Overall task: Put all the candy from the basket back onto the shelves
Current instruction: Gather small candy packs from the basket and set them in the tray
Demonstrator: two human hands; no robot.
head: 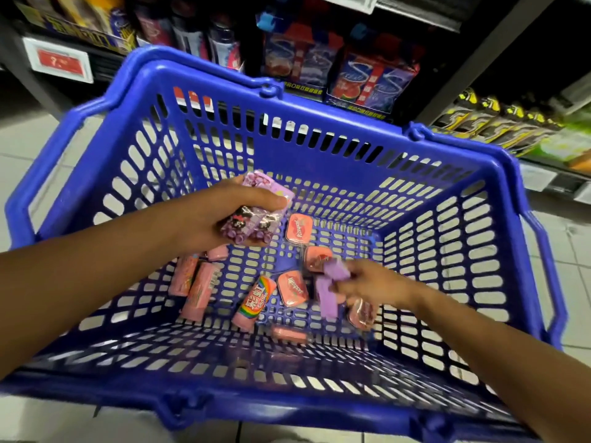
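Mid-frame, inside the blue basket [224, 123], the left hand [204, 219] clamped several purple candy packs [256, 215]; lower right, the right hand [367, 282] pinched another purple pack [335, 270]. With so full a grip, one pack might have slipped back among the pink candies [198, 289].

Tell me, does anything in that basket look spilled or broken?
Nothing looks damaged. The candy just lies jumbled on the basket floor: pink rolls at angles, tins scattered. Each hand holds purple packs.
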